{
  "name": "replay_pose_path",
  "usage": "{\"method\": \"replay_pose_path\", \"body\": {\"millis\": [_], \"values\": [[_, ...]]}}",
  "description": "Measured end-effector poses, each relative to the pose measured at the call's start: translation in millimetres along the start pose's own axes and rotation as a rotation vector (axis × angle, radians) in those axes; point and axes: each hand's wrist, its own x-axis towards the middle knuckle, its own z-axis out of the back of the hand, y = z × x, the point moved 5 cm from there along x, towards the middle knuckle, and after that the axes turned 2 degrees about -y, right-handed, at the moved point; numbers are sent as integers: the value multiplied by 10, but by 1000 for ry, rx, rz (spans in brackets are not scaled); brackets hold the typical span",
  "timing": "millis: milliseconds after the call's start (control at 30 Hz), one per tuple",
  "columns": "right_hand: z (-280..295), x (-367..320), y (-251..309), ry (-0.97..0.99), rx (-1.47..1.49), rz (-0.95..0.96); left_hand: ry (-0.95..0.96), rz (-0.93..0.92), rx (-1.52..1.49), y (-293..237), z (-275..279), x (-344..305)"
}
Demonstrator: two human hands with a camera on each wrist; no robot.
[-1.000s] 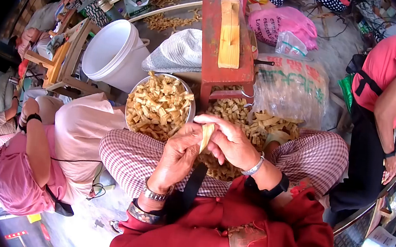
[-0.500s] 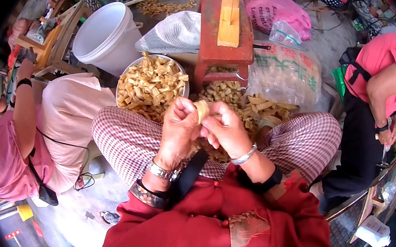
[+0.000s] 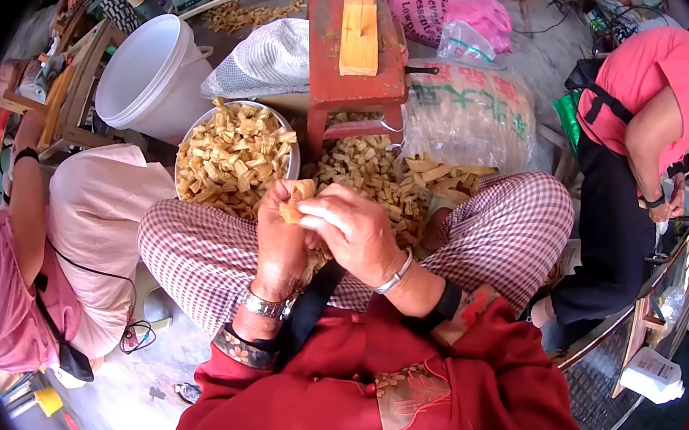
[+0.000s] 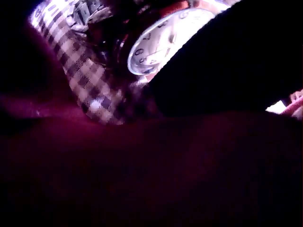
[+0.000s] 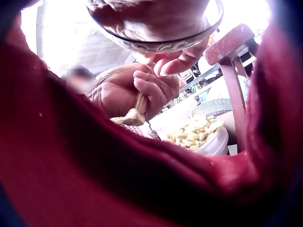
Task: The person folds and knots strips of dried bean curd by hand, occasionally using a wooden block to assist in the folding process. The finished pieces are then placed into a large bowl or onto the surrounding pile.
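Above the lap, the left hand (image 3: 281, 237) grips a flat tan strip (image 3: 301, 189) with its fingers curled round it. From the right, the right hand (image 3: 351, 229) reaches across and pinches the strip's short folded end. In the right wrist view, the strip's lower part (image 5: 135, 116) hangs below the left hand's curled fingers, bunched at its tip. Just beyond the hands is a round bowl (image 3: 295, 163) heaped with short folded tan pieces (image 3: 237, 152). More such pieces (image 3: 363, 166) lie beside it. The left wrist view is mostly dark, showing a watch (image 4: 161, 40) and checked cloth.
A red wooden bench (image 3: 358, 98) with a wood block (image 3: 360, 30) stands ahead. Left of it are a white bucket (image 3: 144, 73) and a mesh sack (image 3: 264, 61); right, a clear plastic sack (image 3: 471, 115) and flat strips (image 3: 442, 175). People sit close on both sides.
The hands have moved left in the head view as the view shifted. The strip, upright between the fingers earlier, is now bent and folded over, with the right hand across the left.
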Motion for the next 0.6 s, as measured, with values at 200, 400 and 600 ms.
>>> {"method": "replay_pose_path", "body": {"millis": [200,400,600], "values": [[73,43,-29,5,61,-42,-72,-34,141,-20,-92,-36],[67,75,-68,3,143,-25,-79,-54,108,35,-64,-1],[73,77,-74,-34,114,-61,-85,-119,164,22,-138,-4]]}}
